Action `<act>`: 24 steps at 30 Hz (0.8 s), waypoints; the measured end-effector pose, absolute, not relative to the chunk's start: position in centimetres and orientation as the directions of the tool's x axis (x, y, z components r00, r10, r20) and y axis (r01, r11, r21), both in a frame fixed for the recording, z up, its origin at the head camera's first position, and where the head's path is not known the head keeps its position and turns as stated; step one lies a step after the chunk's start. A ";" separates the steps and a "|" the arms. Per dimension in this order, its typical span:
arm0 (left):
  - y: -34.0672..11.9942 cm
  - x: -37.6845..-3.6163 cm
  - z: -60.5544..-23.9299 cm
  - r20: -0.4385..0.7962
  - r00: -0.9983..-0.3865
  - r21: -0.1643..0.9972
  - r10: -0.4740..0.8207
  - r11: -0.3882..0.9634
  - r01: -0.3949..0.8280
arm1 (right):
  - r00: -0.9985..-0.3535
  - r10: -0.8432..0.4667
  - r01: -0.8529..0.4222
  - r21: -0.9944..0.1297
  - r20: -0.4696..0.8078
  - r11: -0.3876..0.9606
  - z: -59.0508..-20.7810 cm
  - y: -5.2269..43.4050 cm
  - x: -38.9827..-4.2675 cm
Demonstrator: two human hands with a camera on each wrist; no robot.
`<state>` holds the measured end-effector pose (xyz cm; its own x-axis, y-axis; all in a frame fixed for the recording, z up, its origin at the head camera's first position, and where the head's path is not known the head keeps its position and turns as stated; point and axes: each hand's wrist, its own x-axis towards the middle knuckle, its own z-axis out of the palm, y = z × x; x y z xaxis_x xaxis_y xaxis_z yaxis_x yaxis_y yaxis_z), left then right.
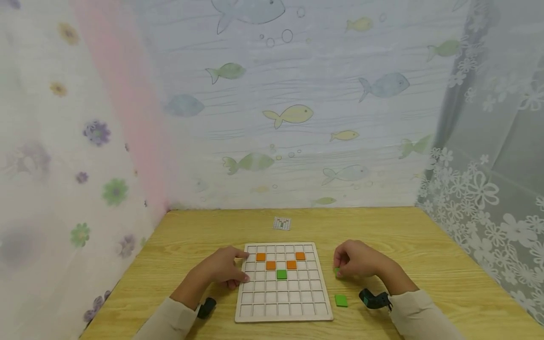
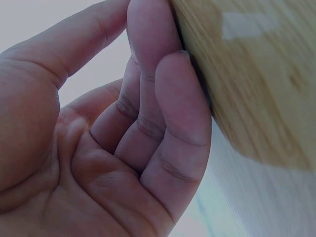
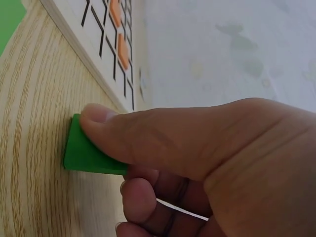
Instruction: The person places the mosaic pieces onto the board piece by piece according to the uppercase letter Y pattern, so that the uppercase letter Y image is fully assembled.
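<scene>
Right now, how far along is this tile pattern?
Looks done: four orange tiles and one green tile form a V on the board. In hand: the right hand pinches a second green tile, off the board. Left to place, probably: that one and the loose green tile beside the board. The card is too small to confirm the full pattern.

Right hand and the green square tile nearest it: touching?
Touching. Right wrist view shows the right hand with its thumb lying across one face of the flat green square tile, no gap between.
</scene>
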<state>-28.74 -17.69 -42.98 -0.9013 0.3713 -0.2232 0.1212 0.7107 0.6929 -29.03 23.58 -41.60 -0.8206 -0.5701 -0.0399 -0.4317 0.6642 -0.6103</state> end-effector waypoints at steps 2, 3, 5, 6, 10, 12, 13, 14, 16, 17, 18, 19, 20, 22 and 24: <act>-17.7 -28.7 -42.9 -0.226 -0.900 0.692 0.371 0.712 0.120 | -0.821 -0.570 -0.438 -0.606 -0.032 0.664 -41.5 23.4 -28.9; -17.7 -28.7 -42.9 -0.227 -0.900 0.691 0.372 0.713 0.120 | -0.822 -0.569 -0.440 -0.604 -0.027 0.665 -41.4 23.4 -28.9; -17.6 -28.7 -42.9 -0.228 -0.900 0.690 0.371 0.714 0.119 | -0.825 -0.565 -0.447 -0.594 -0.015 0.668 -41.4 23.3 -28.8; -17.6 -28.7 -42.9 -0.228 -0.900 0.689 0.371 0.715 0.120 | -0.827 -0.562 -0.448 -0.592 -0.011 0.670 -41.3 23.3 -28.8; -17.7 -28.7 -42.9 -0.226 -0.900 0.686 0.372 0.717 0.124 | -0.839 -0.545 -0.440 -0.579 -0.008 0.686 -41.2 23.3 -28.9; -17.7 -28.7 -42.8 -0.227 -0.900 0.684 0.372 0.719 0.125 | -0.843 -0.538 -0.437 -0.574 -0.006 0.692 -41.2 23.3 -29.0; -17.6 -28.7 -42.8 -0.228 -0.901 0.684 0.370 0.719 0.122 | -0.844 -0.537 -0.437 -0.572 -0.005 0.694 -41.2 23.3 -29.1; -17.6 -28.7 -42.8 -0.229 -0.902 0.684 0.367 0.719 0.120 | -0.843 -0.538 -0.439 -0.573 -0.003 0.692 -41.1 23.3 -29.1; -17.6 -28.6 -42.8 -0.229 -0.904 0.683 0.361 0.721 0.115 | -0.843 -0.538 -0.439 -0.576 0.000 0.689 -41.1 23.3 -29.1; -17.6 -28.6 -42.8 -0.229 -0.905 0.682 0.358 0.722 0.113 | -0.843 -0.538 -0.439 -0.580 0.001 0.686 -41.1 23.3 -29.1; -17.5 -28.6 -42.8 -0.228 -0.906 0.683 0.356 0.722 0.111 | -0.842 -0.539 -0.439 -0.583 0.003 0.683 -41.0 23.3 -29.1; -17.5 -28.5 -42.8 -0.227 -0.907 0.683 0.355 0.722 0.111 | -0.842 -0.539 -0.439 -0.586 0.004 0.681 -41.0 23.3 -29.0; -17.5 -28.5 -42.7 -0.226 -0.908 0.682 0.354 0.722 0.112 | -0.843 -0.538 -0.438 -0.590 0.007 0.679 -41.0 23.3 -29.0; -17.5 -28.5 -42.7 -0.223 -0.907 0.682 0.356 0.722 0.116 | -0.844 -0.536 -0.438 -0.593 0.013 0.675 -40.9 23.2 -29.0; -17.5 -28.5 -42.7 -0.222 -0.906 0.684 0.359 0.720 0.117 | -0.845 -0.534 -0.441 -0.593 0.022 0.674 -40.9 23.2 -28.9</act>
<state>-28.52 -17.54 -42.74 -0.9062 0.3595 -0.2225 0.1174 0.7196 0.6844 -28.92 23.15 -40.89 -0.8451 -0.5341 0.0223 -0.4414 0.6735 -0.5929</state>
